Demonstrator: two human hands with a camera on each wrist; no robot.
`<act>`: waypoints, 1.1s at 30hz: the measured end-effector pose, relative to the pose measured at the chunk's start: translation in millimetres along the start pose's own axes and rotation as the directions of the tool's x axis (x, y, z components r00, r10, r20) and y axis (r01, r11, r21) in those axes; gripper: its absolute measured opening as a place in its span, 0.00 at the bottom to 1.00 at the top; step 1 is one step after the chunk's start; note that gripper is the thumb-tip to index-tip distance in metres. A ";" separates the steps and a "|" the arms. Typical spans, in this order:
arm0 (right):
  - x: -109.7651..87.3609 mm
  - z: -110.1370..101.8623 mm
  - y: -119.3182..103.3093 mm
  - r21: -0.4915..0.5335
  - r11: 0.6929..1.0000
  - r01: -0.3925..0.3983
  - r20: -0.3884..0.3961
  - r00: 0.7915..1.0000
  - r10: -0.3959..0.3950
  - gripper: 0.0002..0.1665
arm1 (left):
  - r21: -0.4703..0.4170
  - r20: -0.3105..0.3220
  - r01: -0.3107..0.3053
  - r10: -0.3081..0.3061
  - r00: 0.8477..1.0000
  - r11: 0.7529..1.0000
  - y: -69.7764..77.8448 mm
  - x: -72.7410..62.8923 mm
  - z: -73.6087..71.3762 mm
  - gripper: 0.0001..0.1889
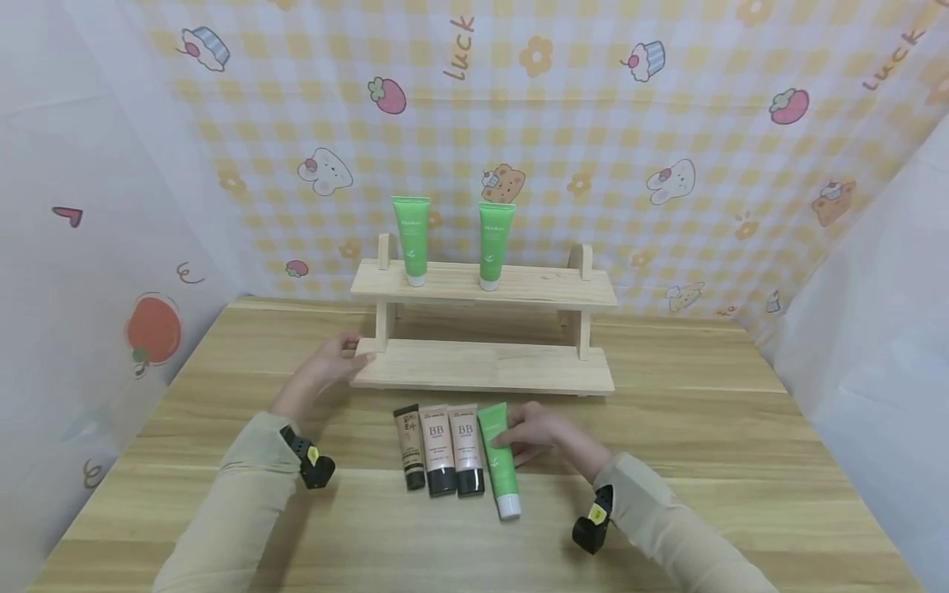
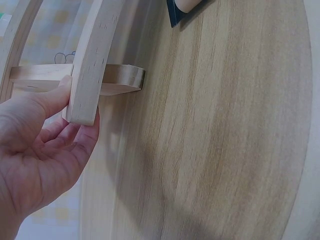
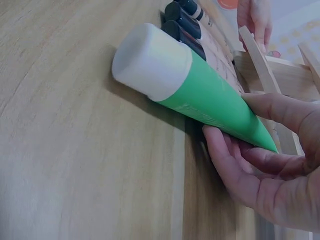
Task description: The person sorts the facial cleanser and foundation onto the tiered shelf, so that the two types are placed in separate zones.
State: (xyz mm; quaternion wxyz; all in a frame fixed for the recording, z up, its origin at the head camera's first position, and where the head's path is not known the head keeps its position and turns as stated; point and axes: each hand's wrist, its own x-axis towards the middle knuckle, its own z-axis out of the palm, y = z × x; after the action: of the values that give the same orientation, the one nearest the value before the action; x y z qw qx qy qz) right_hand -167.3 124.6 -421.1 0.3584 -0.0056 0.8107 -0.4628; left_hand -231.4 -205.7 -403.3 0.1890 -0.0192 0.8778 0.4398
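In the head view we see the right hand [image 1: 537, 430] at the flat end of a green tube [image 1: 498, 453], which lies on the wooden surface [image 1: 741, 453] side with its white cap toward us. Just beside it, to its left, lie a right BB tube [image 1: 465, 445], a left BB tube [image 1: 437, 445] and a small brown tube [image 1: 410, 445]. Behind this row stands a two-tier rack [image 1: 482, 366], with the left hand [image 1: 331, 362] at the left end of its lower board; on the upper board we have a left standing tube [image 1: 412, 235] and a right standing tube [image 1: 494, 239], both green, upright on their caps and apart. In the left wrist view we find that hand closed round the board's end, thumb on one face and curled fingers on the other, so we take it to be steadying the rack. In the right wrist view our thumb and fingers pinch the green tube from opposite sides; we cannot tell whether its cap touches the surface. We judge the step in hand to be taking hold of this tube; the next move calls for a secure pinch and a lift that leaves the neighbouring tubes undisturbed.
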 end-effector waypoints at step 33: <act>-16.4 -27.5 1.9 0.216 0.972 0.091 0.194 0.972 -0.135 0.26 | -0.005 0.000 -0.006 0.006 1.000 1.000 -0.3 -0.2 0.1 0.34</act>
State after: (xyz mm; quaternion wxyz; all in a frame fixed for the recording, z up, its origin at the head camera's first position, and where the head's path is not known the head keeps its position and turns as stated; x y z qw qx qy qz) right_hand -170.6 151.8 -404.5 0.4124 -0.0630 0.7151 -0.5609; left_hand -231.1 -205.8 -403.5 0.1875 -0.0170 0.8767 0.4426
